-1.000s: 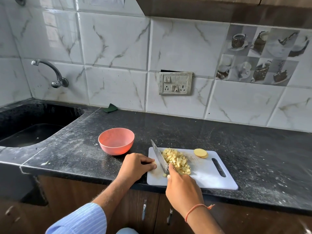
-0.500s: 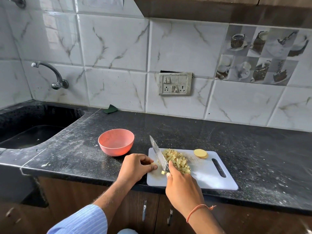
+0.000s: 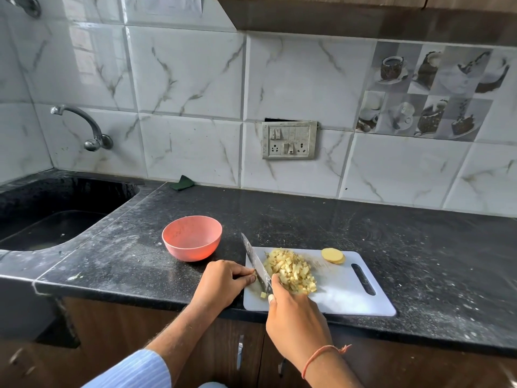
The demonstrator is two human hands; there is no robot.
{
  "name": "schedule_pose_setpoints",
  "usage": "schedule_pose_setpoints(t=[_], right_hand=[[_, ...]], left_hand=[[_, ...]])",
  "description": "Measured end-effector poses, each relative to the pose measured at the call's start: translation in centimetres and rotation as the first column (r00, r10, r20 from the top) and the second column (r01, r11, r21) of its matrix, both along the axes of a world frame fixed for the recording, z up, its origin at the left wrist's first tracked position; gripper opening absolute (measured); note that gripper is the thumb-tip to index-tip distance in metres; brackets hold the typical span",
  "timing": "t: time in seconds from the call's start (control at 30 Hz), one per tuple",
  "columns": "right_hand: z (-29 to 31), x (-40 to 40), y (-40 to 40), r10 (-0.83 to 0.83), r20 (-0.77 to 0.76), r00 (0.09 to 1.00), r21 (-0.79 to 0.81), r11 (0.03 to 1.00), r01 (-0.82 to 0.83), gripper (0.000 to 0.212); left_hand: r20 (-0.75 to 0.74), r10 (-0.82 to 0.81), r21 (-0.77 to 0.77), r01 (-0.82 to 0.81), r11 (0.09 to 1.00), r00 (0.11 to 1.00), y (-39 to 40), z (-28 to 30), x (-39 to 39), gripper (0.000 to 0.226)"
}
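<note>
A white cutting board (image 3: pixel 349 292) lies at the front edge of the black counter. On it sits a heap of diced yellow potato (image 3: pixel 291 268) and, further back, a round potato slice (image 3: pixel 332 255). My right hand (image 3: pixel 296 317) grips the handle of a knife (image 3: pixel 256 260), whose blade points away along the board's left edge. My left hand (image 3: pixel 221 284) rests curled at the board's left edge, its fingertips pinching a small potato piece against the blade. One loose cube (image 3: pixel 263 295) lies below the blade.
An empty pink bowl (image 3: pixel 192 238) stands on the counter left of the board. A black sink (image 3: pixel 53 217) with a wall tap (image 3: pixel 84 127) is at far left. A green scrub pad (image 3: pixel 182 183) lies against the tiled wall. A switch plate (image 3: pixel 289 140) is mounted above.
The knife blade has shifted slightly left and back, away from the diced heap. My left fingertips have closed in against the blade.
</note>
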State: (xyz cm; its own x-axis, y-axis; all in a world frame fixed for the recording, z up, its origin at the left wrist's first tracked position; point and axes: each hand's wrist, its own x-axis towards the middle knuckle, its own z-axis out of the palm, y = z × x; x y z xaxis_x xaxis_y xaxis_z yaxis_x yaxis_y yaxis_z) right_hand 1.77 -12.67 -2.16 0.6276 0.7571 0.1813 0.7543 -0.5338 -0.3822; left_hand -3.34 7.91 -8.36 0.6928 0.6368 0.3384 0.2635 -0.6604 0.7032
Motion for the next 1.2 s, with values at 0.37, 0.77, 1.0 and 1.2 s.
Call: schedule_pose_setpoints(t=[0.37, 0.77, 1.0, 1.2], right_hand=[[-0.9, 0.6, 0.7, 0.021, 0.165, 0.986, -0.183, 0.983, 0.01, 0.066], [0.4, 0.8, 0.1, -0.016, 0.021, 1.0, 0.013, 1.0, 0.015, 0.054], [1.0, -0.1, 0.1, -0.002, 0.015, 1.0, -0.011, 1.0, 0.002, 0.055], [1.0, -0.5, 0.2, -0.007, 0.014, 1.0, -0.035, 0.999, 0.007, 0.055]], left_hand=[[-0.005, -0.025, 0.018, 0.025, 1.0, 1.0, 0.4, -0.4, -0.2, 0.017], [0.029, -0.012, -0.028, 0.013, 1.0, 0.999, 0.7, -0.7, -0.2, 0.014], [0.036, 0.02, -0.098, -0.016, 0.995, 0.999, 0.6, -0.7, -0.3, 0.012], [0.022, 0.014, -0.085, -0.012, 0.996, 1.0, 0.7, -0.7, -0.3, 0.013]])
